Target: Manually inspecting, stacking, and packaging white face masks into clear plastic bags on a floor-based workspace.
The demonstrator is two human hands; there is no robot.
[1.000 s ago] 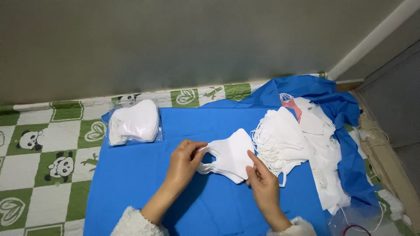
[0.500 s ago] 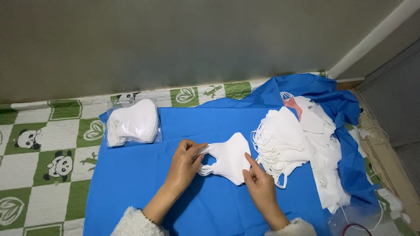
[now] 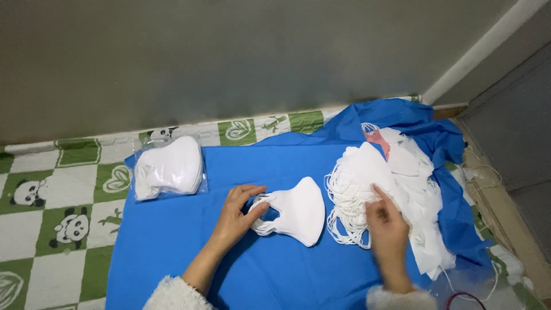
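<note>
The left hand point(image 3: 236, 213) rests on the blue cloth point(image 3: 172, 247) near its middle, and its thumb and fingers pinch the ear loops of a small stack of white masks point(image 3: 298, 211). This stack lies flat on the cloth, just right of the left hand, with the pointed end toward the far edge. The right hand point(image 3: 385, 224) is apart from this stack and lies on the big loose pile of white masks point(image 3: 396, 189) at the right side of the cloth. Its fingers are stretched out and a little spread, touching the top mask and the tangled loops; it is blurred, so I cannot tell if it grips something. Near the far left corner of the cloth lies a clear bag of white masks point(image 3: 169, 167), partly over the green and white panda mat point(image 3: 51, 195). Fluffy white sleeves point(image 3: 172, 294) cover both wrists
</note>
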